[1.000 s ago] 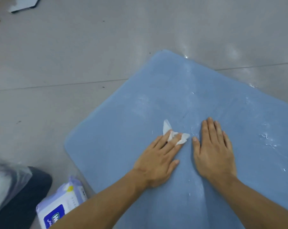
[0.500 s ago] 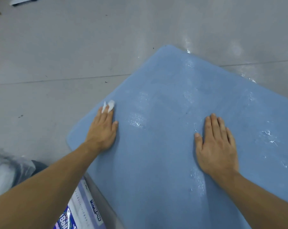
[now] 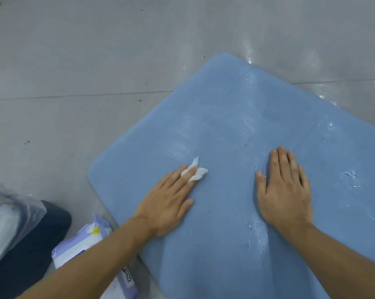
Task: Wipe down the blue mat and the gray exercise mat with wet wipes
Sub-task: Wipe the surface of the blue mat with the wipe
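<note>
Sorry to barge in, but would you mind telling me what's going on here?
A person is wiping down the blue mat, which lies on the floor. The left hand presses a white wet wipe onto the mat under straight fingers, while the right hand rests flat on the mat. Damp streaks show on the surface. A pack of wipes sits on the floor by the mat's near-left edge. No gray mat is in view.

A: How did the blue round-cornered mat [image 3: 236, 126] look?
B: Matt, finely grained, with shiny wet streaks. The grey tiled floor [image 3: 74, 50] was smooth, faintly glossy; the lilac wipe pack [image 3: 81, 242], slick plastic film.
</note>
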